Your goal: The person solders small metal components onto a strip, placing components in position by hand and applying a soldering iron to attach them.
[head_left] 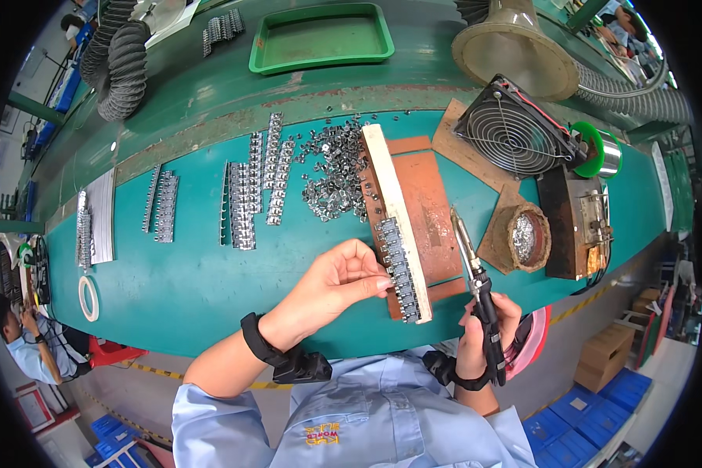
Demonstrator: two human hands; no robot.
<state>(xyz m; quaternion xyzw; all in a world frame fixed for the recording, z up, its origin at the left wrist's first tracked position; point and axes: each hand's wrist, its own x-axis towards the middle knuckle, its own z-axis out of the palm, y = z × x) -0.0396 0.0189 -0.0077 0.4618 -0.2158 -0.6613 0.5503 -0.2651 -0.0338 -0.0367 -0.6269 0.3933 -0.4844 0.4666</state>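
Note:
My left hand [331, 285] has its thumb and fingertips pinched together at the edge of a strip of small dark electronic parts [398, 265]. Whatever sits between those fingertips is too small to make out. The strip lies along a pale wooden bar [390, 187] on a reddish-brown board [425, 210]. In my right hand [503, 320] is a soldering iron [483, 295], gripped by its black handle, its metal tip pointing away from me above the board. Left of the bar's far end spreads a heap of small metal pieces [331, 175].
Several strips of parts [242, 203] lie on the green mat to the left, with a tape ring [89, 299]. Rightward stand a fan [511, 129], a solder spool [610, 152], a round solder pot [529, 238] and a metal box [565, 226]. A green tray [320, 66] sits farther back.

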